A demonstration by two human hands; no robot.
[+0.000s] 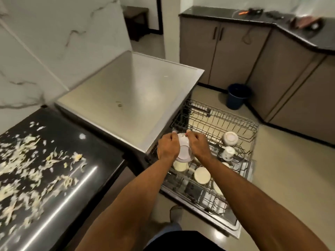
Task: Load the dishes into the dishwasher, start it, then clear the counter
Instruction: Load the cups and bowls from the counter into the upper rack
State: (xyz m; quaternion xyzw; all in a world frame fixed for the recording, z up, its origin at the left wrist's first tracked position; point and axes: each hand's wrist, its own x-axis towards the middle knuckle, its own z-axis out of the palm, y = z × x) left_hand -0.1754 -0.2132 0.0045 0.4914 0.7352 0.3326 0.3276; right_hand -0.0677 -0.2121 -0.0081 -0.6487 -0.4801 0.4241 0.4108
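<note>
My left hand (168, 148) and my right hand (198, 144) both grip a white plate (184, 151) held on edge over the near end of the pulled-out wire racks (226, 122). The plate has a small red mark near its top rim. In the racks stand an upside-down white bowl (230, 138), a white cup (228, 153), a round white dish (202, 175) and a pale cup (180, 165) just under the plate. The open dishwasher door (208, 212) lies flat below the racks.
The steel top of the dishwasher (130, 93) lies left of the racks. A black counter (59, 178) at the left is strewn with shredded vegetable scraps (27, 165). A blue bucket (238, 96) stands on the floor by grey cabinets (235, 51).
</note>
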